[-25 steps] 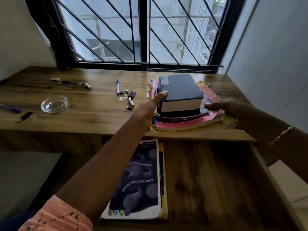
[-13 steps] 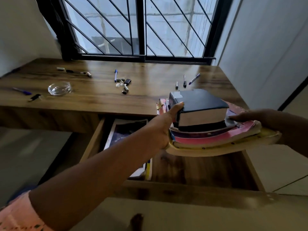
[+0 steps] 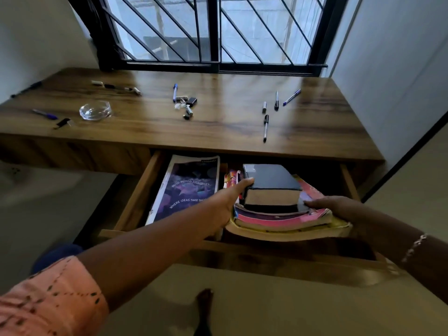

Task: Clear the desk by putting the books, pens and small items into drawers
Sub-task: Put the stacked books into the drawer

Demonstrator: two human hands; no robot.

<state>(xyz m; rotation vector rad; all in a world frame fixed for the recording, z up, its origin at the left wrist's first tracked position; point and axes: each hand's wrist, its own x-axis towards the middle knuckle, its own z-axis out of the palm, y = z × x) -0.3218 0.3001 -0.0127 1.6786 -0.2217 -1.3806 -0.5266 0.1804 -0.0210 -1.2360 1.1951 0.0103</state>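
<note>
The broad wooden desk [image 3: 218, 122] fills the view, and its wide wooden drawer [image 3: 135, 197] stands pulled out. In the drawer's right half sits a bowed stack of books [image 3: 278, 221] in pink and yellow, topped by a thick dark hardback [image 3: 271, 180]; whether it rests on the drawer floor cannot be told. A purple-covered notebook [image 3: 191, 187] lies just beside it, on the left. The left hand [image 3: 225, 202] grips the stack's left edge, thumb on the hardback. The right hand [image 3: 339, 209] clasps the right edge. Up on the desk are a clear glass ashtray [image 3: 95, 110] and a black pen [image 3: 266, 127].
</note>
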